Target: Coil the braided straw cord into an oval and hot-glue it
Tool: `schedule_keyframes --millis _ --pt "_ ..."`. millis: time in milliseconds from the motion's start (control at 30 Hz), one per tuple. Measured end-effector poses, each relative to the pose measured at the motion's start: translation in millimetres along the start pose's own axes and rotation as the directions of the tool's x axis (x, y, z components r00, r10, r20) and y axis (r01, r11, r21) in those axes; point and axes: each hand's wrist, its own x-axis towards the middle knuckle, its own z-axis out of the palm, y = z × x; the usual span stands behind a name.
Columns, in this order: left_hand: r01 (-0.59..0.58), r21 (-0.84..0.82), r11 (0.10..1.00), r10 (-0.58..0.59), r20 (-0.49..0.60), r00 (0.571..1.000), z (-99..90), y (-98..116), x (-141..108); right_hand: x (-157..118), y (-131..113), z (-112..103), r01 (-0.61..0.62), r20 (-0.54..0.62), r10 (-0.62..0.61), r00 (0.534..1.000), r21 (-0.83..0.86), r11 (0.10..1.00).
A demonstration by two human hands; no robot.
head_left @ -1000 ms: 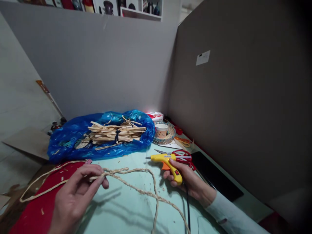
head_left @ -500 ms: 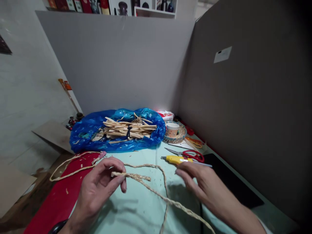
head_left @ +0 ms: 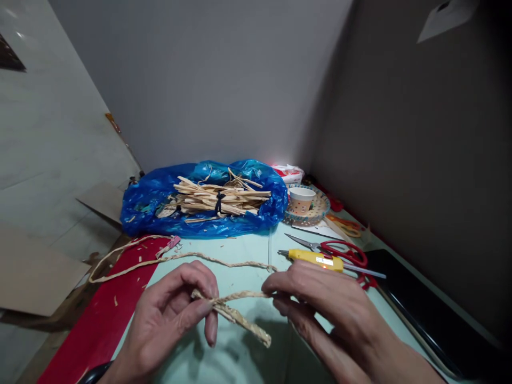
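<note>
Between thumb and fingers, my left hand [head_left: 174, 314] pinches a twisted straw cord [head_left: 242, 294] near a short thick end that points down to the right. My right hand [head_left: 320, 314] has its thumb and fingers closed on the same cord, a little to the right. A longer stretch of cord [head_left: 216, 259] lies behind both hands, looping left over the red surface to a pink clip [head_left: 174, 242]. Just beyond my right hand are a yellow glue gun [head_left: 316, 258] and red-handled scissors [head_left: 342, 252].
A straw bundle [head_left: 224, 200] tied with dark string sits on a blue plastic bag [head_left: 154, 186]. To its right, a paper cup [head_left: 302, 201] stands in a woven basket [head_left: 320, 210]. Orange scissors [head_left: 346, 225] and a black flat object [head_left: 432, 309] lie farther right.
My right hand has moved left and closed on the cord near my left hand. The short end now angles downward. The view has tilted lower.
</note>
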Motion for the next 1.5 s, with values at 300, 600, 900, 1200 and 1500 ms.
schedule_keyframes --millis 300,600,900,1200,1500 --pt "0.148 -0.044 0.988 -0.148 0.022 0.989 7.4 -7 0 -1 18 -1 -0.080 0.084 0.054 0.995 0.347 0.934" --pt "0.220 -0.049 0.974 -0.214 0.112 0.970 7.4 -15 -2 -4 25 3 0.118 0.101 -0.144 0.984 0.228 0.967" --pt "0.219 0.072 0.973 -0.229 0.175 0.958 0.2 -18 2 -6 24 3 0.432 -0.024 -0.435 0.900 -0.081 0.898" --pt "0.204 0.140 0.969 -0.223 0.139 0.965 -1.2 -22 -1 -5 29 15 0.407 -0.091 -0.407 0.909 -0.016 0.913" --pt "0.168 0.129 0.977 -0.180 0.093 0.979 3.9 -19 -3 -15 27 12 0.287 0.055 -0.296 0.954 0.127 0.949"
